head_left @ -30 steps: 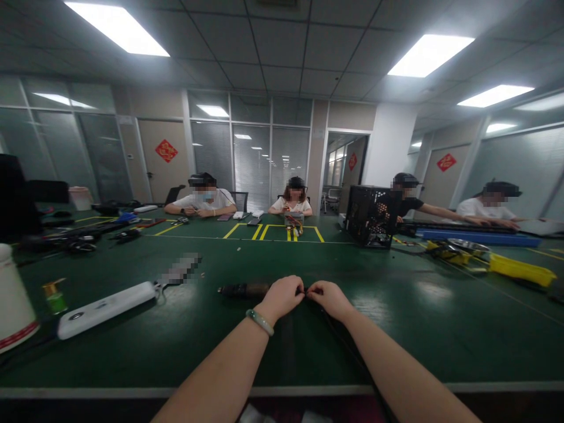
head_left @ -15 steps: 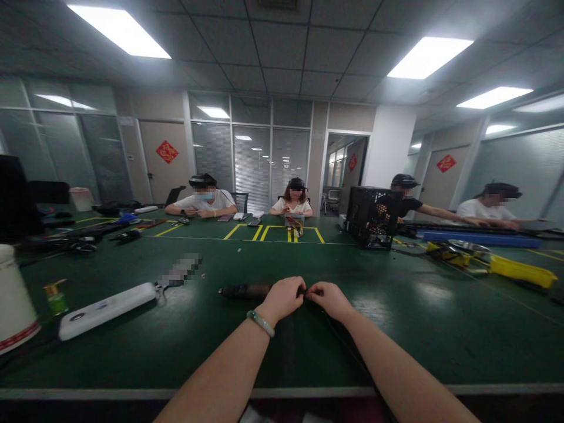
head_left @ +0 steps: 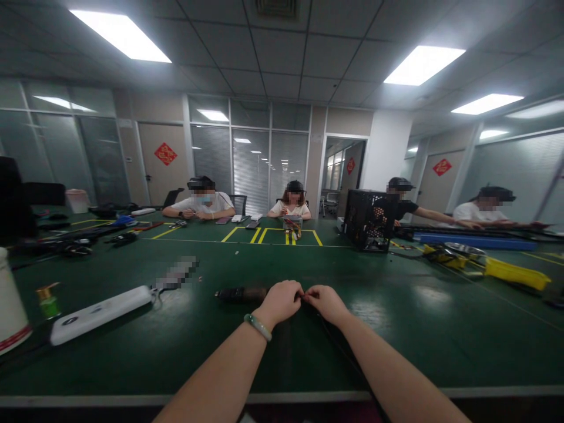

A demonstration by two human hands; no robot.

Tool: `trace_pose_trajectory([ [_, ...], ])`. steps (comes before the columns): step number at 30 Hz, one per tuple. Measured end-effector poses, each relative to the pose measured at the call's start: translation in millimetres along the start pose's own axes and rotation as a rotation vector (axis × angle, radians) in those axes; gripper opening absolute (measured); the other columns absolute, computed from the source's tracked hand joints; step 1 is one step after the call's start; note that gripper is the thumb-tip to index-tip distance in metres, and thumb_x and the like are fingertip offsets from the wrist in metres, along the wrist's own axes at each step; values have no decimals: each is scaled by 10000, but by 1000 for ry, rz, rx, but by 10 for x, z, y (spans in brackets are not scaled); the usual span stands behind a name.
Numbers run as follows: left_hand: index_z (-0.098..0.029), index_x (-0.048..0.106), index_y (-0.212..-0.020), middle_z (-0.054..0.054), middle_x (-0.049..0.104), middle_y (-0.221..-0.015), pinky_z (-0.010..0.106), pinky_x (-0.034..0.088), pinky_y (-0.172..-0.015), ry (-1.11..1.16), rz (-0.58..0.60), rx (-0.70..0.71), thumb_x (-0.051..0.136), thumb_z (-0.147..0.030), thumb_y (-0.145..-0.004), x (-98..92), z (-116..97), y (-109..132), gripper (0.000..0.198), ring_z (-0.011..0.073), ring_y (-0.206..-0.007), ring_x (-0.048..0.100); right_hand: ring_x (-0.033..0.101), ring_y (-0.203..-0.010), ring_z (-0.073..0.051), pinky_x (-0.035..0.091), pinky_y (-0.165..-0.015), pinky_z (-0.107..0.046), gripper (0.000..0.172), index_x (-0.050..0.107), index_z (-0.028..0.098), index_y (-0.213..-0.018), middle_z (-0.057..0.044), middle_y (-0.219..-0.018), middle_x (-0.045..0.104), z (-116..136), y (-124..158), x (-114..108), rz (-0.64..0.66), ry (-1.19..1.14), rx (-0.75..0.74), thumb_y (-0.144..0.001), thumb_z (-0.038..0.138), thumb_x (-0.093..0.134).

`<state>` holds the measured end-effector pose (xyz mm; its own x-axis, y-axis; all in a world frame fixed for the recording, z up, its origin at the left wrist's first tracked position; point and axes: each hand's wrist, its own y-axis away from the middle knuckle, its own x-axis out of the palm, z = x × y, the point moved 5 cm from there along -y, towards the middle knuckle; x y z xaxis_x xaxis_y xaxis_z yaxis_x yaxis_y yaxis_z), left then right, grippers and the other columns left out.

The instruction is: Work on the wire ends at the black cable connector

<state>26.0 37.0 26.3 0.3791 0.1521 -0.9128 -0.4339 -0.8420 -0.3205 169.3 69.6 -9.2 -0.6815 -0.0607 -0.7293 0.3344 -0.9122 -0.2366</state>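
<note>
A dark, cylindrical electric screwdriver (head_left: 249, 294) lies along the green table with its narrow tip toward the left. My left hand (head_left: 282, 303) is closed around its rear end, and a bracelet sits on that wrist. Right beside it, my right hand (head_left: 326, 303) pinches the end of a thin black cable (head_left: 337, 336) close against the screwdriver's back end. The cable runs from under the right hand down toward the table's front edge. My fingers hide the spot where cable and tool meet, so I cannot tell whether they are joined.
Left of my hands lie a white power strip (head_left: 101, 315), a small green bottle (head_left: 49, 302) and a white container (head_left: 11, 305). Farther off stand a black computer case (head_left: 368, 220) and a yellow tray (head_left: 515, 273). Several people sit across the table.
Both hands stay at the screwdriver's rear end, fingertips still almost touching. The view has shifted slightly; otherwise little differs.
</note>
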Motion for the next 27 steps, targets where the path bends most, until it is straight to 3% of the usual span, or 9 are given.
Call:
trace_pose_trajectory([
  [7, -205, 573, -982, 49, 590, -1020, 296, 421, -818, -22, 10, -26, 467, -233, -844, -40, -21, 19, 177, 177, -917, 554, 600, -728, -168, 425, -641, -251, 198, 712, 201, -859, -27, -840, 692, -38, -17, -8, -2, -26, -2, -808, 319, 562],
  [14, -186, 573, -873, 55, 587, -953, 306, 418, -801, -142, -24, 23, 502, -213, -833, -71, -92, 0, 86, 183, -891, 552, 610, -742, -165, 434, -692, -257, 168, 710, 191, -833, -25, -816, 697, -30, -39, 5, 4, -20, -16, -789, 281, 575],
  [27, -171, 598, -865, 71, 591, -958, 294, 437, -750, -61, 6, -118, 482, -241, -841, -44, -18, 30, 138, 182, -849, 575, 621, -741, -175, 429, -663, -258, 179, 717, 220, -855, -18, -834, 710, 8, 5, -37, 21, -5, -6, -782, 331, 597],
])
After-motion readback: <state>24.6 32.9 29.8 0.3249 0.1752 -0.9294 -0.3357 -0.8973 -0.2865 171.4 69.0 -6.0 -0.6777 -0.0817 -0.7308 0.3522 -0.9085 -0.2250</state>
